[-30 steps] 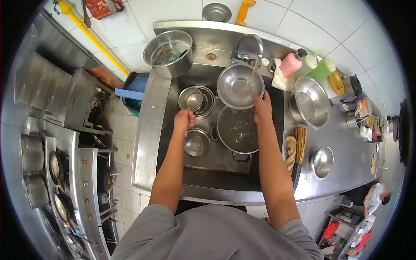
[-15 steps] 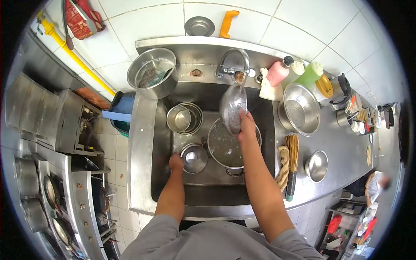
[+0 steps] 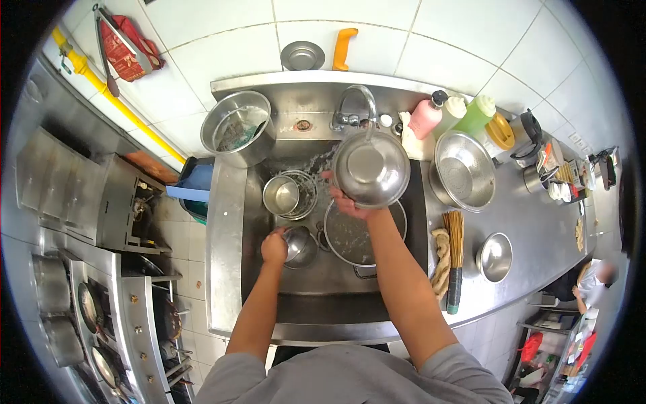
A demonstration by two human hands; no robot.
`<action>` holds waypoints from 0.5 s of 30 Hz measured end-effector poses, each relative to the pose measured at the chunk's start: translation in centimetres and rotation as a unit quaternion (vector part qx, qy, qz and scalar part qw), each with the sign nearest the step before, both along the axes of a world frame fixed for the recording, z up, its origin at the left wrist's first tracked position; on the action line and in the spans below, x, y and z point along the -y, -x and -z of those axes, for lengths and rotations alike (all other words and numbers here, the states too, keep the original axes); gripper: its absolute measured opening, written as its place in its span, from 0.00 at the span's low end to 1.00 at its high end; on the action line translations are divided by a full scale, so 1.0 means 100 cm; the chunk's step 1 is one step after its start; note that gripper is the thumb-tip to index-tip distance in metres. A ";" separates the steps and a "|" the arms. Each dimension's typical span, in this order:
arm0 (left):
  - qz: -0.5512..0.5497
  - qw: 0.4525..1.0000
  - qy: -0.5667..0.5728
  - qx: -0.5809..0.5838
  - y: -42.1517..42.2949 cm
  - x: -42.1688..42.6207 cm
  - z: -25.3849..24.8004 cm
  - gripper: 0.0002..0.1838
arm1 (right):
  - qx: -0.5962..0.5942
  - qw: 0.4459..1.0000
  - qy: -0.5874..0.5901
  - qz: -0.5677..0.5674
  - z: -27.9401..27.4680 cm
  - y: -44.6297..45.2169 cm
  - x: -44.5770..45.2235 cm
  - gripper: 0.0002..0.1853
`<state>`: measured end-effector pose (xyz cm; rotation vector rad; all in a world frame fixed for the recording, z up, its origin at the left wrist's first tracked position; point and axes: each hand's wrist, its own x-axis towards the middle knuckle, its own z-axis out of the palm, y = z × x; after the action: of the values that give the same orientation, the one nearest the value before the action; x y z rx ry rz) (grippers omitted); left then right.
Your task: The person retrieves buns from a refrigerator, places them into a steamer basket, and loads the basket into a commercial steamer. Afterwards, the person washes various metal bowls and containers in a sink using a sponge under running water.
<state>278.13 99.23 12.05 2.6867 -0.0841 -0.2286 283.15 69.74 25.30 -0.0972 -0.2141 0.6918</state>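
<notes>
Under the running faucet (image 3: 358,108), my right hand (image 3: 351,202) grips a steel bowl (image 3: 371,167) turned with its rounded bottom up, and water splashes off its left side. My left hand (image 3: 274,248) is closed on the left edge of a small steel bowl (image 3: 301,248) in the sink. Above that bowl, a small pot (image 3: 280,195) rests in larger round containers. A large pot (image 3: 346,232) holding cloudy water stands right of the small bowl, partly hidden by my right forearm.
Left of the faucet stands a deep pot (image 3: 237,128) with scrubbers inside. On the right counter are a colander (image 3: 464,170), a pink bottle (image 3: 425,118), a bamboo brush (image 3: 454,262), a cloth (image 3: 440,262) and a bowl (image 3: 494,257). A person (image 3: 592,281) is at the far right.
The bowl in my right hand has turned from open side up, through on edge, to bottom up under the water. My left hand has moved down from beside the small pot to the small bowl.
</notes>
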 end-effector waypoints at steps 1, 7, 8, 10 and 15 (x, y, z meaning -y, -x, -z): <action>-0.001 1.000 -0.001 0.003 -0.001 0.002 -0.024 0.22 | 0.028 0.998 -0.046 -0.025 0.007 0.004 0.000 0.46; -0.118 0.910 0.385 0.096 -0.010 0.018 -0.092 0.19 | -0.047 0.984 -0.004 0.170 0.032 0.123 0.013 0.46; -0.118 0.910 0.385 0.098 -0.018 0.032 -0.095 0.19 | 0.019 0.978 0.022 0.205 0.025 0.139 0.012 0.41; -0.169 0.763 0.622 -0.049 -0.038 0.072 -0.106 0.19 | -0.113 0.963 -0.020 0.245 0.008 0.183 0.004 0.33; -0.186 0.597 0.757 -0.192 -0.067 0.143 -0.121 0.20 | -0.007 0.929 0.230 0.289 0.063 0.211 0.039 0.21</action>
<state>284.81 84.92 24.13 0.8374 0.2966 -0.3567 262.09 65.88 19.01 -0.5822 0.0017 0.1391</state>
